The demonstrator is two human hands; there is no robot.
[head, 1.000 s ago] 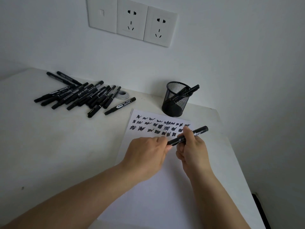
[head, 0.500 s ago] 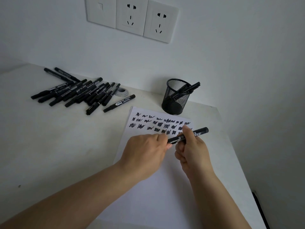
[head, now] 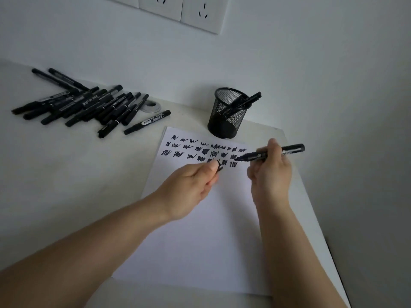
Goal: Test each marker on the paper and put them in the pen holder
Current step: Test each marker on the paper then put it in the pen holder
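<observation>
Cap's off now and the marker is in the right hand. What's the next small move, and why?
Probably lower the marker tip to the paper and scribble just right of the last mark in the bottom row. The right hand holds it uncapped, tip above the sheet near the scribbles, while the left hand pinches the cap. Capping and the pen holder come after.

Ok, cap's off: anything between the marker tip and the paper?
Nothing visible. The right hand holds the marker, tip bare, over the paper beside the last scribbles. The left hand, holding the cap, sits off to the left.
</observation>
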